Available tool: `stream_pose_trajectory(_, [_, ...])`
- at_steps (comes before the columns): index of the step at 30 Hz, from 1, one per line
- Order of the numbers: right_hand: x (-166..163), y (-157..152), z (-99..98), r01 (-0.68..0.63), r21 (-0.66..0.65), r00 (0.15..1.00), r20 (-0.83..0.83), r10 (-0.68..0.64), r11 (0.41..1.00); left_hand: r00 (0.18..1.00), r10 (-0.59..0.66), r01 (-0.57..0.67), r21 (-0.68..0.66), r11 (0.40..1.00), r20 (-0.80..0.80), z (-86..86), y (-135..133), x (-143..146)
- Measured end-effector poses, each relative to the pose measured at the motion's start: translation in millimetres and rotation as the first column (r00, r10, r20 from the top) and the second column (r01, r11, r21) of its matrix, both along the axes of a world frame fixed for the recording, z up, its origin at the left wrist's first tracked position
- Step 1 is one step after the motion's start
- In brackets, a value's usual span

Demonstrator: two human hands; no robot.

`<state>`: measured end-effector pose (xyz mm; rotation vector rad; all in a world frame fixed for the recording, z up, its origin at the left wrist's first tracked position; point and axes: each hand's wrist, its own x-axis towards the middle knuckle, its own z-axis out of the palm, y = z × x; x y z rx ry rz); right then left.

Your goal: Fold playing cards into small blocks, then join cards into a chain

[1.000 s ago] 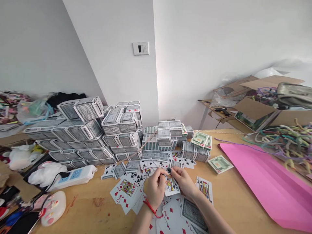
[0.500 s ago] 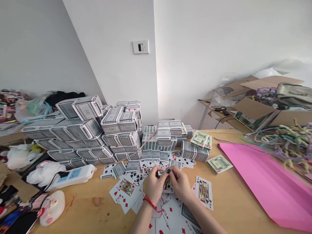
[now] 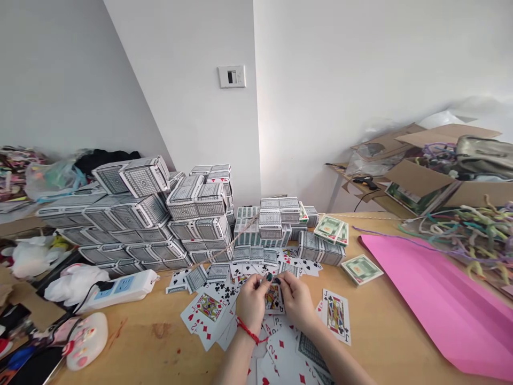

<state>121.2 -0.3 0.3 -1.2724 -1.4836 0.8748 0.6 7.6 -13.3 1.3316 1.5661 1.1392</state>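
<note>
A spades face card (image 3: pixel 273 300) is pinched between my two hands, its picture side up. My left hand (image 3: pixel 253 299), with a red cord at the wrist, closes on its left edge; my right hand (image 3: pixel 297 300) closes on its right edge. Both thumbs with dark nails meet near its top. Whether more cards lie under it is hidden. Loose playing cards (image 3: pixel 284 350) spread beneath my hands, some face up, some face down. A jack of clubs (image 3: pixel 335 315) lies to the right, and a jack of diamonds (image 3: pixel 210 307) to the left.
Stacked blocks of cards (image 3: pixel 120 214) rise at the back left, with more card blocks (image 3: pixel 280 214) at the centre. Green card boxes (image 3: pixel 362 269) and pink paper (image 3: pixel 441 305) lie to the right. A power strip (image 3: pixel 120 289) and a white mouse-like object (image 3: pixel 86 341) are on the left.
My thumbs have shifted up toward the card's top edge, and more of its picture shows. The surrounding cards and stacks have not moved.
</note>
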Motion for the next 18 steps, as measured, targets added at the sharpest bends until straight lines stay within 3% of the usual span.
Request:
stream_pose_trajectory(12, [4.0, 0.9, -0.9, 0.004, -0.037, 0.997, 0.074, -0.001, 0.999, 0.993, -0.012, 0.006, 0.051, 0.999, 0.119, 2.3, 1.3, -1.5])
stream_pose_trajectory(15, [4.4, 3.9, -7.4, 0.01, -0.115, 1.0, -0.027, -0.013, 0.993, 0.987, -0.012, 0.005, 0.043, 0.999, 0.163, 1.8, 3.3, -2.6])
stream_pose_trajectory(18, [6.3, 8.6, -13.9, -0.034, -0.214, 0.965, -0.263, -0.024, 0.976, 0.965, -0.005, -0.001, 0.025, 1.0, 0.261, 4.7, 4.2, -2.3])
